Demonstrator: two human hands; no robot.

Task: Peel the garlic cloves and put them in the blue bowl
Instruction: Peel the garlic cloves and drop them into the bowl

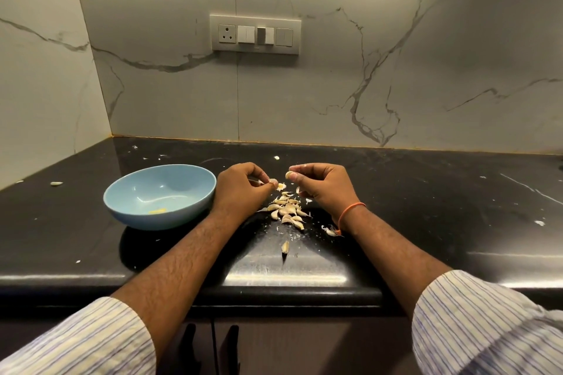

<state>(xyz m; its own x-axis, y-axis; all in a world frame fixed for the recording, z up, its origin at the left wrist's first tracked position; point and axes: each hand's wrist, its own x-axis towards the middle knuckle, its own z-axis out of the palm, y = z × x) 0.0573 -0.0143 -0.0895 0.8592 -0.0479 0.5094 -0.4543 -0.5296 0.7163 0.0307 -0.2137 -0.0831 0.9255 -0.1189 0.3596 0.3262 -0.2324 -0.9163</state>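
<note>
**Two hands at a heap of garlic, bowl to the left**

At the far left of the black counter point(426, 192) lies a stray clove point(56, 183), well apart from everything else. The blue bowl point(122, 192) stands next, just beside the left wrist, with only a small yellow speck on its floor. The left hand point(240, 189) has its fingers curled, thumb and forefinger pinching a scrap of papery skin point(280, 186) above the heap. Below and between the hands lies the pile of garlic cloves point(288, 210), unpeeled, with flakes of skin scattered round it and one lone clove point(285, 246) nearer the counter's edge. The right hand point(323, 184), an orange thread point(350, 211) round its wrist, pinches a garlic clove point(288, 175) at its fingertips. On the marble wall behind sits a switch plate point(255, 34).
</note>
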